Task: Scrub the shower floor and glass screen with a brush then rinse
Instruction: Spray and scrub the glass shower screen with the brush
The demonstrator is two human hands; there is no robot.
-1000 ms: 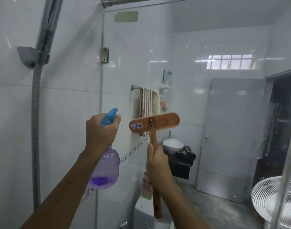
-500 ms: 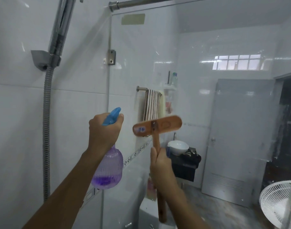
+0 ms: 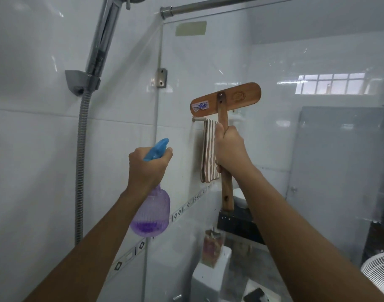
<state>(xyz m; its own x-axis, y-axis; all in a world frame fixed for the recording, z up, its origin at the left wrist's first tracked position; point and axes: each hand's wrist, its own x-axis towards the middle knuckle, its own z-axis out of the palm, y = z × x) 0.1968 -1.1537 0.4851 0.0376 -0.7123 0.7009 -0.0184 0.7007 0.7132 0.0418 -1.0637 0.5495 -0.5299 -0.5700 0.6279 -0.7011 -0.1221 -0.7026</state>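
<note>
Nearest the camera, two bare forearms rose from the bottom edge toward the glass screen (image 3: 273, 68). The left hand (image 3: 146, 168), at about 9 o'clock from the right hand, had its grip closed around the neck of a spray bottle (image 3: 151, 212), a blue trigger head showing above the knuckles and a clear purple body hanging below the fist with a little purple liquid at its bottom. The right hand (image 3: 229, 149) had its grip closed around the wooden handle of the brush (image 3: 225, 102), holding it upright; the flat wooden brush head sat crosswise at 12 o'clock from that hand, up against the glass screen or just before it, I could not tell which. At 10 o'clock from the left hand, a chrome shower handle (image 3: 99, 44) sat in its wall bracket with a ribbed hose hanging down the white tiles. Beyond the glass, a striped towel (image 3: 209, 153) hung from a rail, partly behind the right hand.
</note>
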